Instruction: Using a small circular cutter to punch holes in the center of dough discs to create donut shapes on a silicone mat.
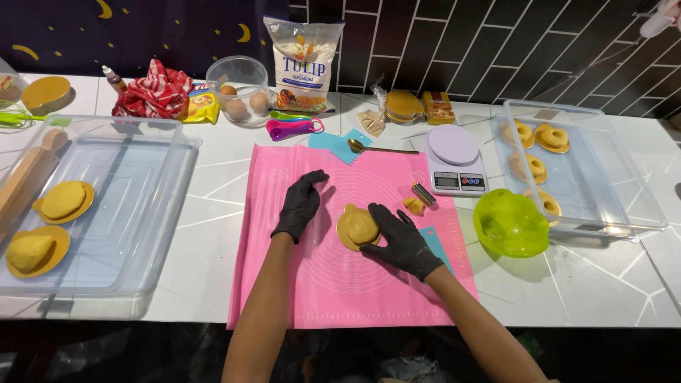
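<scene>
Leftmost, a clear plastic tray (152,213) holds two mounds of yellow dough (62,199) on round yellow discs, with a wooden rolling pin (28,174) lying along its left edge. Behind it sit a red-and-white cloth (152,92), a glass bowl of eggs (237,89), a white flour bag (303,64) and coloured measuring spoons (292,128). Centrally, a pink silicone mat (284,284) covers the white table (206,284). On it the left hand (301,204), in a black glove, rests flat with fingers spread, just left of the dough piece (357,227), apart from it. That dough piece lies on a round yellow disc near the mat's middle, and the right hand (403,241), also black-gloved, presses against its right side with fingers open over it, not pinching. Small dough scraps (413,206) lie just beyond, near a gold spoon (376,148). Further right stand a digital kitchen scale (454,159), a green bowl (509,223), and a second clear tray (603,177) with ring-shaped doughnuts (552,137).
</scene>
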